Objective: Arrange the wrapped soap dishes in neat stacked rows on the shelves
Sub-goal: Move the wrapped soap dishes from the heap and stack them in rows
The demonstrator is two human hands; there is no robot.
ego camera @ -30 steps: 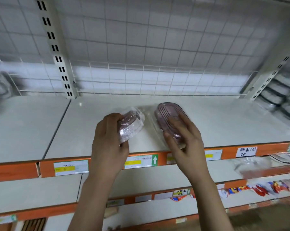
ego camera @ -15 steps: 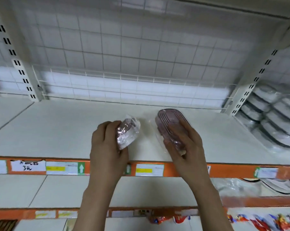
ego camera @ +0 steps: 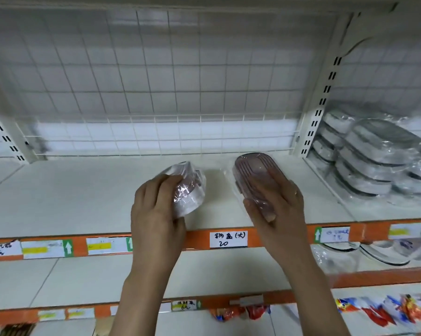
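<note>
1. The left hand (ego camera: 156, 209) gripped one wrapped soap dish (ego camera: 189, 190) by its near end, fingers curled over the top and thumb underneath, holding it tilted on edge just above the front of the white shelf (ego camera: 83, 197).
2. The right hand (ego camera: 275, 200) held a second pink soap dish (ego camera: 254, 173), fingers laid along its ribbed lid and thumb pinching the near left edge; whether it rested flat on the shelf or hung just clear of it could not be told.
3. The two dishes were apart, side by side near the shelf's front lip, above the handwritten price label (ego camera: 228, 239).
4. Both looked like light, stiff moulded plastic, so one hand each seemed plenty.
5. The clear film wrap (ego camera: 185, 170) was loose and glossy; it would probably slide over the shell, so a pinch on the film alone risked slipping.
6. The better hold seemed to be across the long sides of the hard shell, through the wrap.
7. A stack of grey wrapped dishes (ego camera: 367, 163) in the bay to the right showed that they nest in leaning rows.
</note>
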